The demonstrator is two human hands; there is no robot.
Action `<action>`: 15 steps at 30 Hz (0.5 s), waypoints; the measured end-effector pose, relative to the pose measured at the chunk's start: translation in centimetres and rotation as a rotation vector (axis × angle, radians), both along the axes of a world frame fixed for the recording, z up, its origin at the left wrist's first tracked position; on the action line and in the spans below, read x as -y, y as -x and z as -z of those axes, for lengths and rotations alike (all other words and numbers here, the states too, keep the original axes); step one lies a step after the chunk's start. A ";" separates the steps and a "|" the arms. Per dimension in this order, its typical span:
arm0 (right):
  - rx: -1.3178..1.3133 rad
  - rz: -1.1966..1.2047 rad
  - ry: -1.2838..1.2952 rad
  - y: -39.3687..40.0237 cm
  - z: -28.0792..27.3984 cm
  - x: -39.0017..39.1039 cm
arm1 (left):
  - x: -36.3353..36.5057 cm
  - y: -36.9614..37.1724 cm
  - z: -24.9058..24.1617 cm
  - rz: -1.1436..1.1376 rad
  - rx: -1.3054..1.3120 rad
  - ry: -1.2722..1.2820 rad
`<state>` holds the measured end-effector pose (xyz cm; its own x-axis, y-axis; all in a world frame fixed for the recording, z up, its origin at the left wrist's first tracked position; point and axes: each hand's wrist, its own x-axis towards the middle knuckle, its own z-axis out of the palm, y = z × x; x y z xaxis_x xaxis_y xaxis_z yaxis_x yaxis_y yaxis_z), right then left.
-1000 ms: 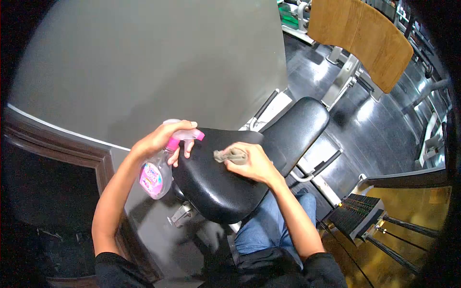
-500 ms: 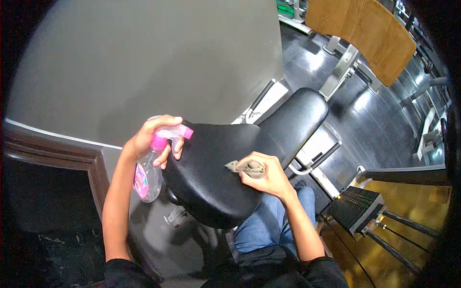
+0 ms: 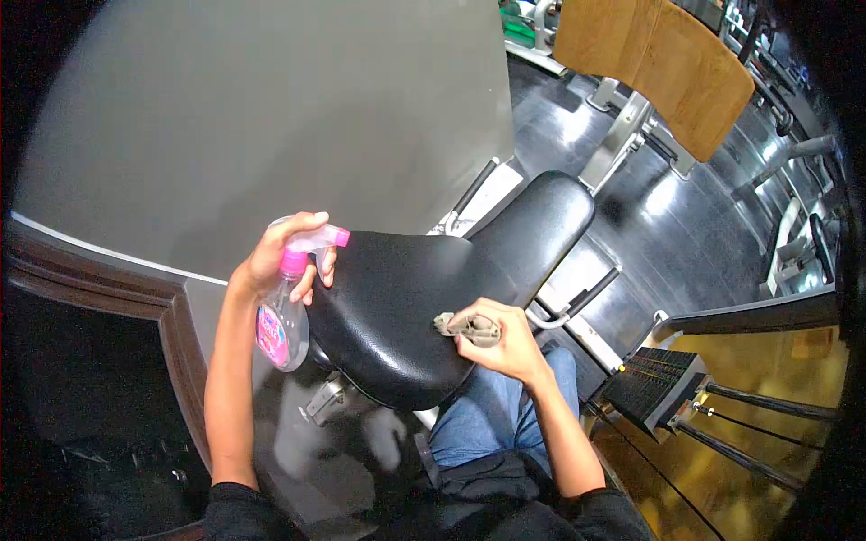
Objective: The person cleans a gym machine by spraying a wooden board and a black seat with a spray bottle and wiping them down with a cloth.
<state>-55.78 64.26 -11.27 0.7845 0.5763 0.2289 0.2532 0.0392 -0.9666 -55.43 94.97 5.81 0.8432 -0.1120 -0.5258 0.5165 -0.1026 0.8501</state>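
Cloth [image 3: 478,331] first, since that's the main thing here: in the head view it's a bunched-up, greyish-beige wad in the right hand [image 3: 516,350], thumb and fingers clamped on it. It sits over the lower right part of a wide black seat pad [image 3: 388,288], with a little tuft poking out past the fingers toward the middle of the pad. The tuft looks right down at the surface, though honestly you can't tell how much of the cloth is actually touching.

Left hand [image 3: 271,257] has a spray bottle [image 3: 284,335], fingers wrapped around the neck and trigger area. It's clear plastic with a pink collar, a pink nozzle tip and a pinkish label. The body hangs just off the pad's left edge, and the nozzle points right, toward the pad. Can't tell if the trigger is squeezed.

Beyond the seat there's a longer, narrower black pad [image 3: 546,221], with a black-gripped handle [image 3: 591,293] to its right. The person's jeans [image 3: 478,431] show right by the seat's lower edge. Further out: a plain grey panel [image 3: 298,117] upper left, a wooden board [image 3: 654,68] on a metal frame upper right, and a dark weight stack [image 3: 657,383] lower right.
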 end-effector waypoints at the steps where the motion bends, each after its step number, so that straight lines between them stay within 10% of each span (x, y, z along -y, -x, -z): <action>1: -0.021 0.007 -0.016 0.4 0.4 0.4 | 0.0 0.3 -0.1 -0.017 0.022 -0.002; 8: -0.238 0.317 0.157 -0.6 9.0 0.9 | 2.2 3.8 -1.3 -0.097 0.028 0.012; 15: -0.317 0.515 -0.133 5.8 2.9 -1.0 | 6.3 9.0 -1.0 -0.152 0.198 -0.003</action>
<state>-61.59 65.25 -14.13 0.9959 0.0885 -0.0171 -0.0271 0.1136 -0.9932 -64.42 88.70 6.83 0.9370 0.0258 -0.3484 0.3492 -0.0393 0.9362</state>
